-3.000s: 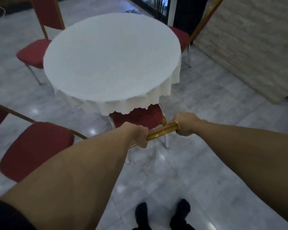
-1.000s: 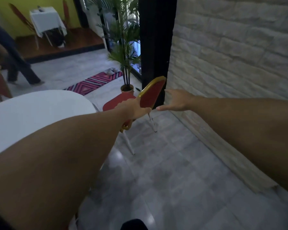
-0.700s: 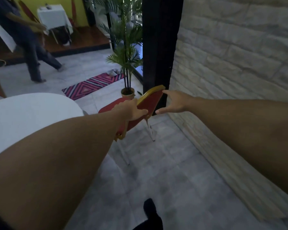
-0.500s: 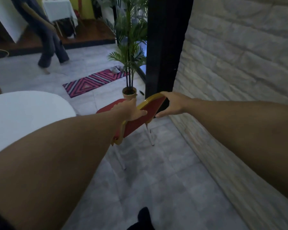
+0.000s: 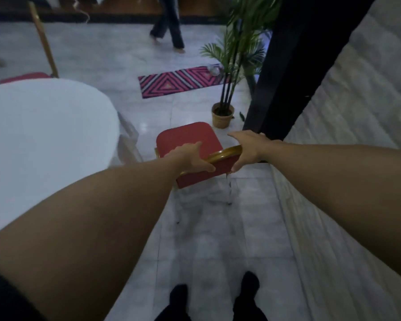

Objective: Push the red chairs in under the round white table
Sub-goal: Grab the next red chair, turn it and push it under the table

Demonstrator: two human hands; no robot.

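A red chair (image 5: 185, 137) with a gold frame stands on the floor just right of the round white table (image 5: 44, 135), its seat facing away from me and clear of the table's edge. My left hand (image 5: 191, 158) grips the left part of the gold top rail of its backrest. My right hand (image 5: 248, 148) holds the right end of the same rail. A second red chair (image 5: 26, 76) with a tall gold back sits at the far side of the table.
A stone wall (image 5: 357, 158) and a black pillar (image 5: 287, 72) close in on the right. A potted palm (image 5: 225, 112) stands just beyond the chair, with a pink patterned rug (image 5: 178, 82) behind it. A person's legs (image 5: 169, 24) walk at the back. My feet (image 5: 213, 297) are below.
I have turned from the first chair to this one by the wall. Both hands reached its backrest and closed on the top rail; the view tilted down over the chair.
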